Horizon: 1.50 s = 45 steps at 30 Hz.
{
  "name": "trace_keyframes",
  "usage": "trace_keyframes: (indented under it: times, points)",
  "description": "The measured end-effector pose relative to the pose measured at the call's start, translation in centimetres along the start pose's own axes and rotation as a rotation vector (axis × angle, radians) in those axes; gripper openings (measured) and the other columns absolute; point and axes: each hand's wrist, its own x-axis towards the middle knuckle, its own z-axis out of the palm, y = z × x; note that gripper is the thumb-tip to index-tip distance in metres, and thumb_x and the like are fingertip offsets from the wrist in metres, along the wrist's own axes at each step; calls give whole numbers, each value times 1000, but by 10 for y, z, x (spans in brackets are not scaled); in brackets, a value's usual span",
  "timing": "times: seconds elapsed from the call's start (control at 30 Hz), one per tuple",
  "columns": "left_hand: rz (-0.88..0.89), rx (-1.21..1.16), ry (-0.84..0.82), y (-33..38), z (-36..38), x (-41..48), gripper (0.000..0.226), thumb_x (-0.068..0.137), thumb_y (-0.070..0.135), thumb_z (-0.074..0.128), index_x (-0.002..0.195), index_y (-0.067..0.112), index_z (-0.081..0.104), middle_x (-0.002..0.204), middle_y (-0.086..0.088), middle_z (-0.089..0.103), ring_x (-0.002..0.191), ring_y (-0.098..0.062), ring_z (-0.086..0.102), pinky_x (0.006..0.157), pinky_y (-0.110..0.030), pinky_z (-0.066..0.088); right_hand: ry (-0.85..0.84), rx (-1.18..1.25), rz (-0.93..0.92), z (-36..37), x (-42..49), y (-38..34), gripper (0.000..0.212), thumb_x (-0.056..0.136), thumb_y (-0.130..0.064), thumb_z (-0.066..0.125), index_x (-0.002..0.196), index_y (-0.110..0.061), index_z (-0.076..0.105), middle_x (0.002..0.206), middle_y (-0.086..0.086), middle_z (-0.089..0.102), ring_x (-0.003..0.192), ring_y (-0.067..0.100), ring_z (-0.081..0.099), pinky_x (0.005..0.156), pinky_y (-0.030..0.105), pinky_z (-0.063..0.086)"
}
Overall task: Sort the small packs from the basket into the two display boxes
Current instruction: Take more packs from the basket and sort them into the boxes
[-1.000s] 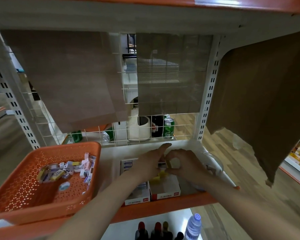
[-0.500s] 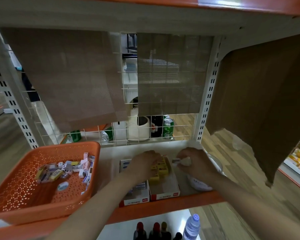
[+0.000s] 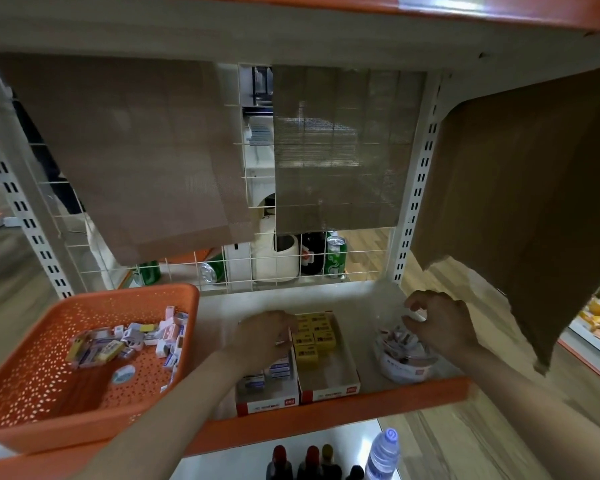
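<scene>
An orange basket [image 3: 125, 294] sits at the lower left of the frame with a loose heap of small packs [image 3: 132, 339] in it. On the shelf [image 3: 361, 306] at centre stand two display boxes. The left display box [image 3: 267, 403] holds white-and-blue packs [image 3: 279, 368] and the right display box [image 3: 329, 391] holds rows of yellow packs [image 3: 314, 336]. The left hand [image 3: 262, 341] reaches down over the left box, and I cannot tell whether its fingers grip anything. The right hand [image 3: 444, 327] hovers over a clear round tub [image 3: 404, 370] of packs with its fingers curled, and I cannot tell if they hold anything.

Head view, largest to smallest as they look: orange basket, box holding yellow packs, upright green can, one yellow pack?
orange basket
box holding yellow packs
upright green can
yellow pack
The can sits farther back.
</scene>
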Motion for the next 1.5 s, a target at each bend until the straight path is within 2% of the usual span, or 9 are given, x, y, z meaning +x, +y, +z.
trace_keyframes:
  times: [0.1, 0.3, 0.6, 0.73, 0.9, 1.03, 1.13, 1.3, 1.5]
  points:
    - [2, 2, 4, -5, -5, -3, 25, 93, 25, 52, 117, 27, 56, 111, 10, 57, 102, -10, 55, 82, -21, 43, 24, 16, -21, 4, 2, -15, 16, 84, -30, 62, 100, -29, 63, 101, -12, 65, 104, 14, 56, 80, 29, 28]
    - [-60, 2, 38, -41, -23, -29, 23, 91, 24, 55, 114, 25, 58, 108, 7, 59, 98, -10, 56, 76, -18, 43, -6, 94, -207, 22, -2, -81, 18, 84, -23, 62, 101, -22, 66, 100, -7, 67, 100, 17, 58, 86, 33, 39]
    - [-264, 55, 122, -128, -63, -107, 20, 88, 20, 58, 106, 25, 64, 101, 9, 64, 95, -10, 61, 73, -19, 40, -199, 305, -507, 62, -31, -236, 12, 86, -21, 60, 97, -23, 65, 99, -7, 64, 98, 12, 56, 93, 32, 41]
    - [-358, 53, 123, -160, -65, -137, 15, 88, 27, 58, 101, 28, 66, 98, 8, 66, 89, -13, 63, 71, -24, 47, -248, 250, -628, 82, -40, -290, 12, 84, -22, 59, 94, -21, 67, 101, -3, 65, 99, 17, 56, 86, 28, 38]
    - [-409, 26, 77, -184, -59, -160, 22, 89, 24, 58, 108, 29, 65, 105, 8, 65, 95, -15, 61, 75, -26, 47, -346, 135, -747, 105, -40, -329, 23, 82, -18, 62, 103, -23, 71, 113, -3, 66, 113, 17, 53, 96, 27, 38]
    - [-442, 26, 19, -198, -55, -167, 25, 87, 25, 58, 111, 29, 63, 111, 5, 64, 100, -18, 61, 78, -27, 46, -502, -59, -789, 128, -42, -348, 26, 79, -22, 65, 104, -23, 69, 113, 5, 65, 114, 28, 52, 96, 32, 39]
    - [-457, 10, -14, -205, -52, -170, 27, 86, 24, 58, 112, 30, 63, 114, 4, 63, 102, -18, 60, 80, -27, 46, -535, -195, -805, 140, -42, -352, 28, 77, -21, 64, 105, -19, 67, 114, 9, 64, 117, 34, 49, 102, 37, 35]
    - [-451, -12, -41, -209, -49, -169, 28, 86, 21, 59, 113, 28, 62, 113, 2, 64, 101, -20, 60, 80, -28, 47, -524, -383, -858, 138, -43, -356, 24, 84, -17, 57, 106, -8, 64, 112, 13, 62, 115, 31, 50, 108, 41, 25]
    - [-440, -18, -46, -208, -47, -168, 27, 86, 18, 56, 110, 27, 64, 113, 4, 63, 101, -18, 60, 78, -26, 47, -594, -440, -861, 132, -44, -360, 23, 86, -21, 58, 105, -10, 65, 113, 10, 62, 116, 26, 47, 109, 45, 18]
